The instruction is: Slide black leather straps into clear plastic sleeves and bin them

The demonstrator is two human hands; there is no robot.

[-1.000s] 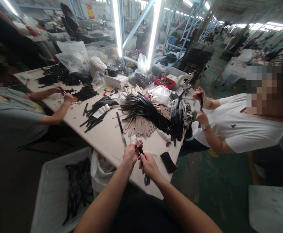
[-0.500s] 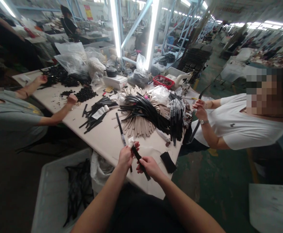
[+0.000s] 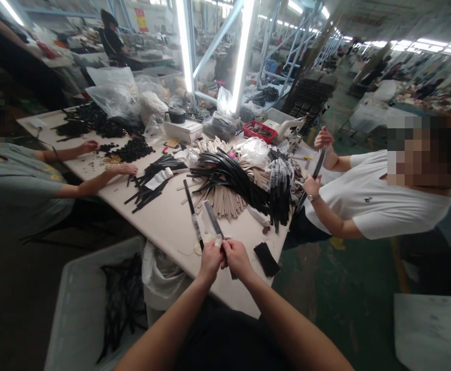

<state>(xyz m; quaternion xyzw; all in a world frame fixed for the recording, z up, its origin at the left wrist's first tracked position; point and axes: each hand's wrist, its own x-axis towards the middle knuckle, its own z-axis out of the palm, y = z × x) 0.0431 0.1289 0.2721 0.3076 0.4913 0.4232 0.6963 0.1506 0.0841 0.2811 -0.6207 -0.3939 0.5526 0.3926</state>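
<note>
Close together over the near corner of the table, both my hands are closed on one black strap (image 3: 214,220). My left hand (image 3: 211,260) pinches it from the left, and something white covers the thumb tip. On the other side my right hand (image 3: 236,259) grips the same strap, its fingertips almost touching the left ones. The strap's far end points away from me, with a thin white strip (image 3: 207,219) along its left side. Just left lies another dark strap (image 3: 193,214) with a printed label. A stack of black pieces (image 3: 266,259) rests to the right.
Black straps (image 3: 235,175) lie heaped over beige strips (image 3: 223,203) mid-table (image 3: 163,232). A co-worker at left (image 3: 13,180) reaches toward small black parts (image 3: 135,149). Another at right (image 3: 364,196) handles a dark strap. A white bin (image 3: 61,309) stands below left; a red basket (image 3: 259,131) sits behind.
My hands have come together, and the strap, earlier slanting down toward me, now points away from me. The left co-worker's hands moved right; the right co-worker's hands moved apart.
</note>
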